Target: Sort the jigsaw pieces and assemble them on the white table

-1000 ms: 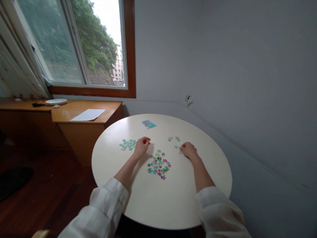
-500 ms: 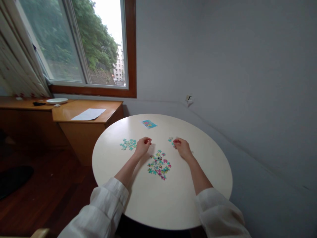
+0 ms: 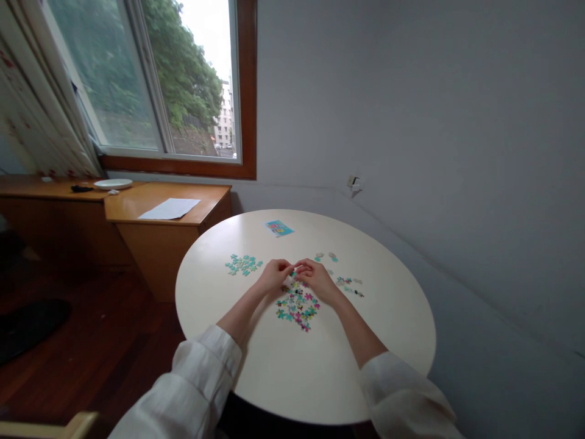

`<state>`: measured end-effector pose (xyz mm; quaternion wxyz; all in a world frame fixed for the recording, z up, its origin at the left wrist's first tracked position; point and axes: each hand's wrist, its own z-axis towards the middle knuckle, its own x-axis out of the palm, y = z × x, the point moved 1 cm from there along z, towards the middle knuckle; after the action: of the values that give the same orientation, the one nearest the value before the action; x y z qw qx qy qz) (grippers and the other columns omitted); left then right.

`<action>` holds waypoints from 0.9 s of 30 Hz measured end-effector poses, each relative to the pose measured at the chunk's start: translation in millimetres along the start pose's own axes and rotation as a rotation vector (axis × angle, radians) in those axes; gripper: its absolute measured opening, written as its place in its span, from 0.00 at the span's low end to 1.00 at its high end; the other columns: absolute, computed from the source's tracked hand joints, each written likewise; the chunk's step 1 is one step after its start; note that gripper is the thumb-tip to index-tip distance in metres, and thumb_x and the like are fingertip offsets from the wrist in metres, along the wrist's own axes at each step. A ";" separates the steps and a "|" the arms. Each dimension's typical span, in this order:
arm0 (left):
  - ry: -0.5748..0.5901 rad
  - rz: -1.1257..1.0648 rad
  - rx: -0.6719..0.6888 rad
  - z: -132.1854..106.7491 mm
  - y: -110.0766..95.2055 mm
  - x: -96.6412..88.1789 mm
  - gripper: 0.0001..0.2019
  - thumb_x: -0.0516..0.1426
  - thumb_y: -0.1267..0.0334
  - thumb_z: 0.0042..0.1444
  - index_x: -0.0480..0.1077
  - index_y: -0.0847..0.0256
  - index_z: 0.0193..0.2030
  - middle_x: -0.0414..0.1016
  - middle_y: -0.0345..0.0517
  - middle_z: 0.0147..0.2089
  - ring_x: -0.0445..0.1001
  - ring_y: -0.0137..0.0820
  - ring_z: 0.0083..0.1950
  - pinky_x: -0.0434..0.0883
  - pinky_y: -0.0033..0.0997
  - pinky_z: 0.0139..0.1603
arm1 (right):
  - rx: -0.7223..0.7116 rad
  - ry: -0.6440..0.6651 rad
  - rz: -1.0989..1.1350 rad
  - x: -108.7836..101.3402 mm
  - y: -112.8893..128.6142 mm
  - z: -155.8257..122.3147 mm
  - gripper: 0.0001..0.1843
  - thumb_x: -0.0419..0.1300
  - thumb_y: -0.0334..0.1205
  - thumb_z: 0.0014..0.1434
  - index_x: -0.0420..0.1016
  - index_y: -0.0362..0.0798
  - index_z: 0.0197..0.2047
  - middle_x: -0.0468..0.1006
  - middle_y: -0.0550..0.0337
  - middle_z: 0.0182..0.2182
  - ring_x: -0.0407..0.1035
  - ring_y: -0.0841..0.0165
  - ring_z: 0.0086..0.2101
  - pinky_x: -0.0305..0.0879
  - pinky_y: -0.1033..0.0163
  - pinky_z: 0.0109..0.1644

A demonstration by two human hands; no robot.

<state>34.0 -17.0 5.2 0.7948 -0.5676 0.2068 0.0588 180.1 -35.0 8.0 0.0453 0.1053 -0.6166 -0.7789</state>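
Note:
My left hand (image 3: 275, 272) and my right hand (image 3: 315, 279) meet fingertip to fingertip over the far end of a pile of colourful jigsaw pieces (image 3: 296, 308). Thumb and fingers of the left hand are pinched together; whatever lies between them is too small to make out. The right hand's fingers are curled in close to the left fingertips, and what they hold, if anything, is hidden. A group of mint-green jigsaw pieces (image 3: 244, 264) lies left of my left hand. To the right are scattered jigsaw pieces (image 3: 350, 281), some pale and some coloured.
A small blue picture card (image 3: 279, 228) rests near the far edge of the round white table (image 3: 297, 378). Behind on the left, a wooden desk (image 3: 214, 194) carries a paper sheet (image 3: 170, 208) and a white plate (image 3: 113, 183). A wall socket (image 3: 354, 182) is beyond the table.
My right hand has moved left from the scattered pieces on the right to the left fingertips, uncovering those pieces. My left hand has shifted slightly right and nearer. The view has turned a little left.

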 end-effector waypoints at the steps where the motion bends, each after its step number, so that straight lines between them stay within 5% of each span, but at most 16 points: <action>1: 0.006 -0.003 0.013 -0.1 0.6 0.2 0.11 0.54 0.59 0.48 0.71 0.66 0.24 0.70 0.41 0.20 0.65 0.24 0.23 0.61 0.23 0.24 | 0.008 0.005 0.014 1.4 -0.6 -0.5 0.15 0.64 0.35 0.37 0.69 0.47 0.32 0.72 0.65 0.24 0.68 0.72 0.26 0.65 0.66 0.31; 11: 0.051 -0.088 -0.012 4.4 6.7 -1.3 0.03 0.57 0.70 0.41 0.71 0.67 0.24 0.72 0.42 0.22 0.67 0.24 0.24 0.63 0.23 0.27 | -0.001 -0.070 0.008 2.6 -6.3 1.9 0.18 0.65 0.37 0.36 0.64 0.47 0.33 0.69 0.67 0.23 0.65 0.75 0.22 0.61 0.69 0.24; 18: -0.208 0.116 -0.210 10.7 20.3 -29.9 0.02 0.58 0.69 0.40 0.72 0.65 0.22 0.71 0.42 0.20 0.66 0.26 0.23 0.62 0.26 0.27 | -0.063 -0.164 -0.050 -5.0 -14.0 6.7 0.18 0.64 0.38 0.37 0.65 0.47 0.33 0.68 0.67 0.22 0.65 0.74 0.24 0.62 0.67 0.28; 27: -0.273 0.394 -0.393 3.5 21.2 -47.0 0.04 0.59 0.71 0.35 0.70 0.60 0.16 0.71 0.41 0.18 0.70 0.35 0.29 0.60 0.40 0.45 | -0.088 -0.180 -0.141 -8.5 -17.2 5.9 0.17 0.62 0.41 0.40 0.65 0.47 0.36 0.68 0.66 0.23 0.65 0.73 0.24 0.62 0.67 0.27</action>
<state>-14.7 0.2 6.1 0.6635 -0.6463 0.1889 0.3260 188.1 -23.6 -6.5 -0.0605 0.0759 -0.5744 -0.8128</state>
